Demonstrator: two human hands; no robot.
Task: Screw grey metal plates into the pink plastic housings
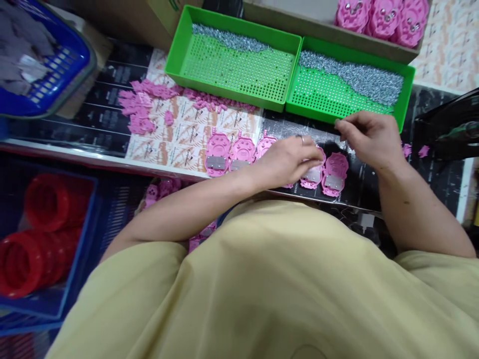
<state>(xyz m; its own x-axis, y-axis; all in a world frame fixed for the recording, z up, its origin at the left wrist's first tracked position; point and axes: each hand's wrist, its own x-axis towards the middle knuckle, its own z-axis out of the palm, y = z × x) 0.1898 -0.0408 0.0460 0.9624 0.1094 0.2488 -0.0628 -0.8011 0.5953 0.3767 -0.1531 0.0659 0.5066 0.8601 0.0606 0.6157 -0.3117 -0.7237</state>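
A row of pink plastic casings [218,150] lies along the table's front edge, several with a grey metal plate inside. My left hand [286,160], with a ring on one finger, reaches over the row and covers part of it. Its curled fingers are drawn together above a casing near the right end; what they pinch, if anything, is hidden. The rightmost pink casing [336,174] lies just beyond those fingertips. My right hand [368,135] is held by the front wall of the right green tray [318,110], thumb and forefinger closed in a pinch. Anything between them is too small to name.
Both the right tray and the left green tray [228,92] hold small silvery metal pieces. Small pink parts [140,109] are heaped at left. Behind stands a cardboard box [292,20] with stacked pink casings. Blue baskets [84,55] stand left; a dark object [451,127] is at right.
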